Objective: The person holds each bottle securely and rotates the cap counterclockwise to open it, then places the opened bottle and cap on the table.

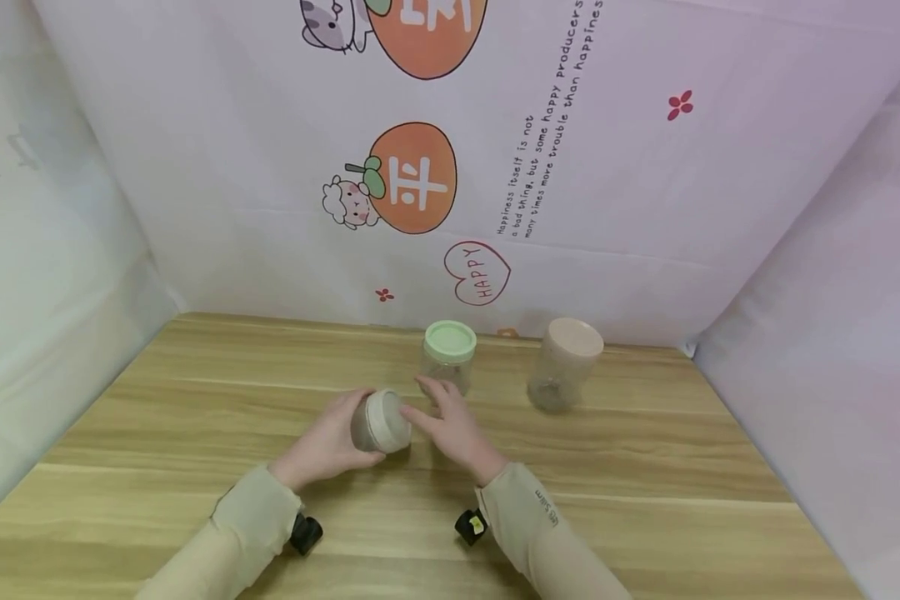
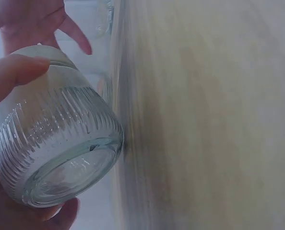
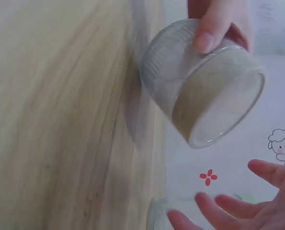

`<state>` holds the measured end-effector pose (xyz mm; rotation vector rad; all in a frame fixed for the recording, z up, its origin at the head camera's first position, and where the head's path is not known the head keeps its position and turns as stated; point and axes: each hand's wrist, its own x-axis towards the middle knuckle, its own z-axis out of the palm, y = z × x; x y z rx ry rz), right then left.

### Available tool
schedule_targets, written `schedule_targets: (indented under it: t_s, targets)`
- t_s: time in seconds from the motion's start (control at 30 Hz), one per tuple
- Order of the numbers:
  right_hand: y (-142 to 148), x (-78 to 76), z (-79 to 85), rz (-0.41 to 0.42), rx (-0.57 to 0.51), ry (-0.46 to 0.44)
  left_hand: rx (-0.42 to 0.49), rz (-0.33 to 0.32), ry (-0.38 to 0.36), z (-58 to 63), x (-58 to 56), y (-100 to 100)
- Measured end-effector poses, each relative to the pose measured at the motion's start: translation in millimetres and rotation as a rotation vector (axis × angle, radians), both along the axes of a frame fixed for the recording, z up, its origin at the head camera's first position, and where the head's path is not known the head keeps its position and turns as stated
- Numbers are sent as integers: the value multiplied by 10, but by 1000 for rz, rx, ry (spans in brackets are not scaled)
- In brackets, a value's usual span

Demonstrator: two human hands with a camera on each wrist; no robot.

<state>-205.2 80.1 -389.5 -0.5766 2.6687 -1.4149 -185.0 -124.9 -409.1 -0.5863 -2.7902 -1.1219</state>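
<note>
The jar (image 1: 362, 427) was gripped round its glass by the left hand (image 1: 336, 437), tilted over the table (image 1: 645, 492), apparently so that its lid (image 1: 392, 423) was left uncovered and turned toward the right hand (image 1: 456, 429); whether its base was rested on the wood could not quite be told; the right fingers were spread near the lid, clamped on nothing; behind, the green jar (image 1: 451, 342) and pink jar (image 1: 567, 362) were stood upright, well apart, seemingly for separate reach.
</note>
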Motion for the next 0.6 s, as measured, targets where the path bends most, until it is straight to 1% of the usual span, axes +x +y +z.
schedule_targets:
  t_s: [0.07, 0.2, 0.27, 0.43, 0.6]
  targets:
    - [-1, -18, 15, 17, -3, -60, -4, -12, -3, 8, -10, 1]
    - [-31, -34, 30, 63, 27, -162, -20, -29, -7, 22, -18, -8]
    - [-55, -36, 39, 91, 25, -191, -38, -42, 2, 18, -18, -14]
    - [-109, -51, 44, 133, 21, -175, -55, -68, 28, -2, -14, -12]
    - [-142, -45, 33, 125, 5, -169, -47, -90, 54, -10, 12, -4]
